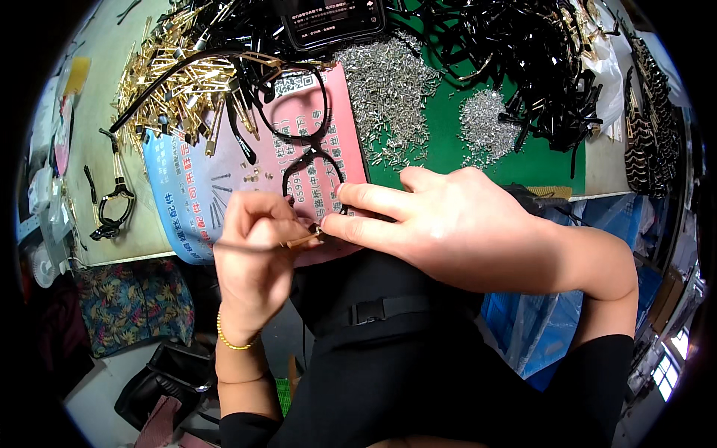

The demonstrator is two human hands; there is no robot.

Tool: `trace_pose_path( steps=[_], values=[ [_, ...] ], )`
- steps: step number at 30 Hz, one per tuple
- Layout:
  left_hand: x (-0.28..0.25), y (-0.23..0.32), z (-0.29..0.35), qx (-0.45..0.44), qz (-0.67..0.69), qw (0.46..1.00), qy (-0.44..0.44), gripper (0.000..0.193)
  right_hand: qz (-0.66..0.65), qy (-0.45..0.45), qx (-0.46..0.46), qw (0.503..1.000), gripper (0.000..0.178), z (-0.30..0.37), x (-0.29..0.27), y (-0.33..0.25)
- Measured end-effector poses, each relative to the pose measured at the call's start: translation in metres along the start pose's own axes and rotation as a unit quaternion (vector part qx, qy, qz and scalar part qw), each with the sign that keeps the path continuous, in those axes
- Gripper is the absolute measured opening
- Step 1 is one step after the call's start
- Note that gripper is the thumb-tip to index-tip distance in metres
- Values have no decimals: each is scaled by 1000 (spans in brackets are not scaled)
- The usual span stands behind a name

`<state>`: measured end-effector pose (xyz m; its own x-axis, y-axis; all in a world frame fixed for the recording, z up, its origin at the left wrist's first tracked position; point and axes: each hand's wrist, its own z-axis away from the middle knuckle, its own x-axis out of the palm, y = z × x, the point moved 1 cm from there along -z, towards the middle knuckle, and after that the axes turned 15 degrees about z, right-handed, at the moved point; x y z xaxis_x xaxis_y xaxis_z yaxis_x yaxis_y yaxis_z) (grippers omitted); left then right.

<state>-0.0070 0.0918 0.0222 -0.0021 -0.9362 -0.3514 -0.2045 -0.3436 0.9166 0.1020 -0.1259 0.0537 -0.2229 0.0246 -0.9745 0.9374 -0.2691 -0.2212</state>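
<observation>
A black eyeglass frame [326, 112] lies over the printed mat, its two rims one above the other. One black temple with a gold part reaches from its far end toward the left. My right hand [433, 216] comes in from the right, its fingers closed at the frame's near rim. My left hand [258, 239] is closed in a pinch on a slim gold temple [302, 240], held against the frame's near end between both hands' fingertips. The exact joint there is partly covered by fingers.
A printed blue-and-pink mat [179, 231] lies beneath. Beyond it are gold temples [168, 75], a phone [332, 22], silver screws [388, 97], a smaller silver pile [489, 127] and heaped black eyeglass parts [545, 67]. Another frame [116, 205] lies left; more parts hang right.
</observation>
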Motion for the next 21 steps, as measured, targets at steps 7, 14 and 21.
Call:
trace_pose_path(
  steps=[7,14,21],
  values=[
    [7,-7,22,34,-52,998,16,38,116,72,11,991,32,-4,10,-12],
    [8,-12,23,35,-36,997,63,30,128,124,11,984,34,-1,18,-17],
    [27,-17,30,102,-72,980,154,25,155,81,271,947,22,57,-24,33]
  ],
)
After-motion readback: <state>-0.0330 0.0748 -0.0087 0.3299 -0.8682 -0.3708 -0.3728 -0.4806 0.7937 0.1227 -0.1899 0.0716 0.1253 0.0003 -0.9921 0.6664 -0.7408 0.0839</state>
